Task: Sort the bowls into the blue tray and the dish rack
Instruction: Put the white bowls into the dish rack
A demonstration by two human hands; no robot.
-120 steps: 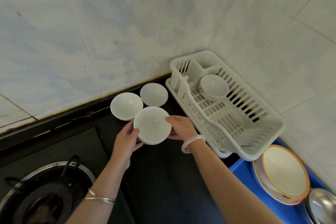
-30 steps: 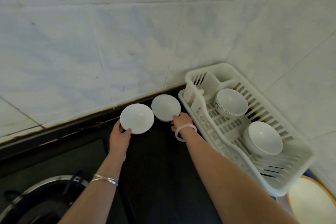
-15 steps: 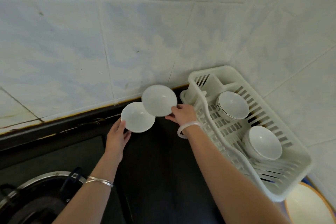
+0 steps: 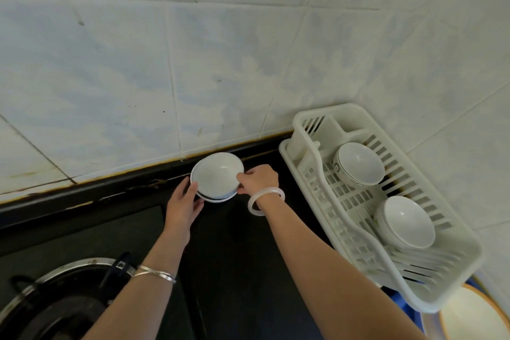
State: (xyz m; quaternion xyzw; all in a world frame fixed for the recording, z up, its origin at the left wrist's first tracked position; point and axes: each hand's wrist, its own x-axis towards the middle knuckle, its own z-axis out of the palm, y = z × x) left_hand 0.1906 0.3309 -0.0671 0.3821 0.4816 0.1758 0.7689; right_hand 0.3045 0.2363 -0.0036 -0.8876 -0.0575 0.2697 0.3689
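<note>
Two bowls already sit in the rack (image 4: 303, 130) at the right of the frame: a far bowl (image 4: 358, 163) with a thin dark line near its rim, and a plain near bowl (image 4: 405, 222) lower right. Two more, the top bowl (image 4: 216, 174) nested in a bottom bowl (image 4: 218, 198), are stacked at centre frame against the wall, on the black counter (image 4: 242, 270). So by my reading the job is roughly half done; this pair has yet to go anywhere.

The left hand (image 4: 182, 205) steadies the stack's left edge with its fingers curled against the rim. The right hand (image 4: 258, 178) pinches the right rim of the top bowl.

The tray (image 4: 398, 299) shows only as a blue sliver at the lower right corner, under the rack's end, with an orange-rimmed plate (image 4: 469, 315) lying in it.

The bowls are glossy white, round and shallow, probably ceramic, so smooth and likely to clink or chip. The rack is slatted white plastic with an arched side rail. The wall is pale glazed tile. A metal-ringed burner (image 4: 55, 298) fills the lower left.
</note>
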